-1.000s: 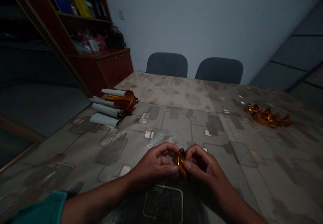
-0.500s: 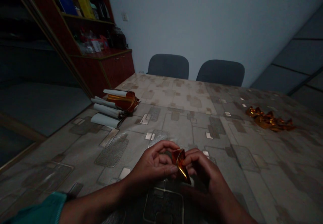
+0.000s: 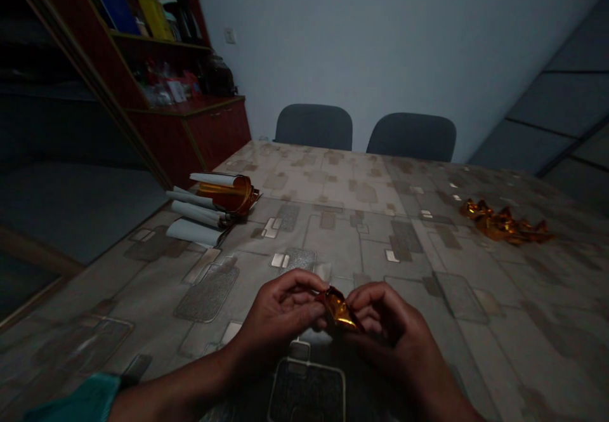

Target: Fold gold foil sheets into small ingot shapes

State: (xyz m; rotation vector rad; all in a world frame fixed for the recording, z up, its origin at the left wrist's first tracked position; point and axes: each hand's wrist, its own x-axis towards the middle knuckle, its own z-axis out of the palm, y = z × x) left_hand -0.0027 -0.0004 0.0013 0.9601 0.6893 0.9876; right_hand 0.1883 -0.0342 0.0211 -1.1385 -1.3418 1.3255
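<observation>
Seen from the head camera, a person in dim light works a small gold foil piece (image 3: 340,309) between two bare hands above the near part of a patterned worktop (image 3: 328,231). The left hand (image 3: 283,311) pinches the foil's left end between thumb and fingertips. The right hand (image 3: 394,320) curls its fingers against the opposite end; its thumb is lost in shadow, so whether it pinches firmly or merely steadies the piece cannot be told.

The foil looks thin and slick, and the likeliest mishap is a crushed or torn edge, should the thumb and fingertips press too hard or the two hands pull apart unevenly. A slip is the other risk: with the left hand the only clear grip, a loosened thumb could drop the piece onto the worktop. The gloom could itself bring a misjudged crease, since the folds nearest the right hand are hard to make out.

Well apart on the right, a cluster of gold foil pieces (image 3: 497,225) sits close together, points up; a careless sweep of an arm could knock them out of place or flatten them. At the left, curled sheets (image 3: 197,231), gold on one face and pale on the other, lie near the worktop's edge, where a brush of the sleeve (image 3: 76,400) might send some sliding to the floor. Two chairs (image 3: 314,127) stand beyond the far edge.
</observation>
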